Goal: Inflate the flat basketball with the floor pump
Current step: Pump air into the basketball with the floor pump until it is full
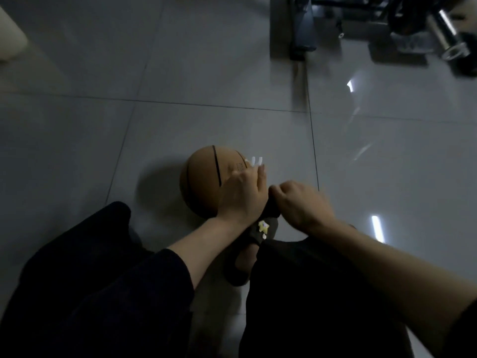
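Head view: dim room, glossy grey tiled floor (232, 73) with dark grout lines and streaks of reflected light at 3 o'clock. Dark metal equipment (387, 24) stands at 1 o'clock, blurred. The brown basketball (206, 177) sits on the floor just below centre. The left hand (242, 195) rests on its right side, fingers straight and close together. The right hand (302, 202), just beside it, has fingers curled round something dark; what it is cannot be told. Below, a dark slipper (268, 228) with a yellow charm.
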